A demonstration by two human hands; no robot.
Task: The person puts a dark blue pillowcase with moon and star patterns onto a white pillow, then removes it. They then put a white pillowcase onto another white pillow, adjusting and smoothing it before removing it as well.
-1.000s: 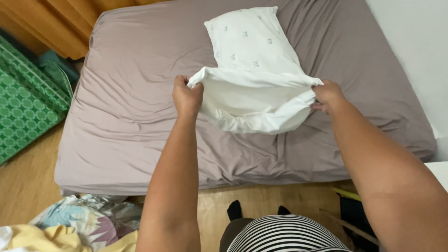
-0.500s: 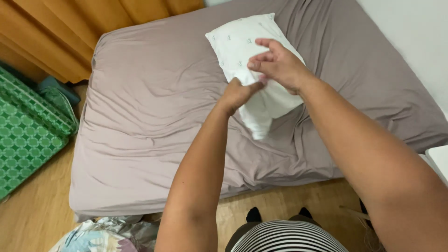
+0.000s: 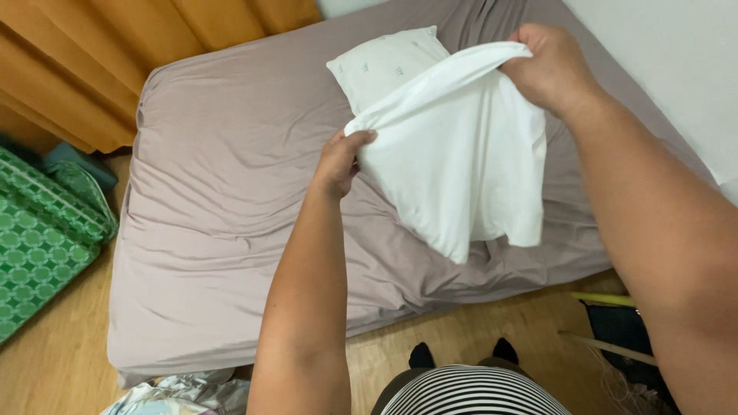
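Note:
A white pillowcase (image 3: 453,161) hangs in the air above the bed, held by its upper edge. My left hand (image 3: 340,160) pinches its left corner. Up and to the right, my right hand (image 3: 547,68) grips the other end of that edge, so the cloth droops down between them. Behind the pillowcase lies a white pillow (image 3: 388,65) with small printed marks, partly hidden by the cloth, on the mattress covered in a grey-mauve sheet (image 3: 223,200).
Orange curtains (image 3: 154,46) hang at the upper left. A green patterned folded mat (image 3: 38,238) lies on the wooden floor left of the bed. Crumpled patterned fabric (image 3: 177,392) sits at the bed's foot. A dark bag (image 3: 626,338) is at the lower right.
The pillowcase came off the pillow: my hands gathered it together, then spread apart and lifted it, my right hand rising higher. The pillow now lies bare on the bed.

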